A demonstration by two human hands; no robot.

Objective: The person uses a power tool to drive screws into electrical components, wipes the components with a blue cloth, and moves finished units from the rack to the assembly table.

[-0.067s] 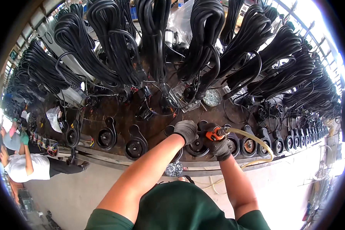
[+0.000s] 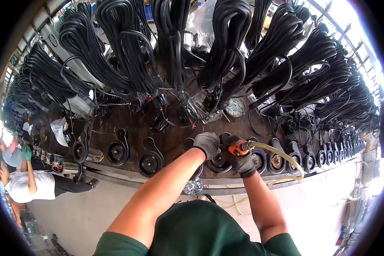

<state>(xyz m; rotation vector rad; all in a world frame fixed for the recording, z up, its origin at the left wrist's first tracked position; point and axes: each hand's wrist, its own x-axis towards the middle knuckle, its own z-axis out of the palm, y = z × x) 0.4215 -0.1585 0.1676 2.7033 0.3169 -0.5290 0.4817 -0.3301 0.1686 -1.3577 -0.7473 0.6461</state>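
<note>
My right hand (image 2: 244,165), in a dark grey glove, is wrapped round an orange pneumatic screwdriver (image 2: 236,148) with a pale yellow air hose (image 2: 281,154) at its back end. The tool is over a round black part with an arm-like tab (image 2: 219,164), which lies near the table's front edge. My left hand (image 2: 206,145), gloved too, is at the upper left of this part with its fingers curled in. What its fingertips hold is hidden. Another round part (image 2: 196,173) is partly covered by my left forearm.
Similar round parts (image 2: 151,164) line the front edge on both sides. Thick black cable coils (image 2: 226,38) hang along the back. One bowl of small metal pieces (image 2: 235,107) stands behind my hands, another (image 2: 193,186) at the front edge. A person in a white shirt (image 2: 32,184) is at far left.
</note>
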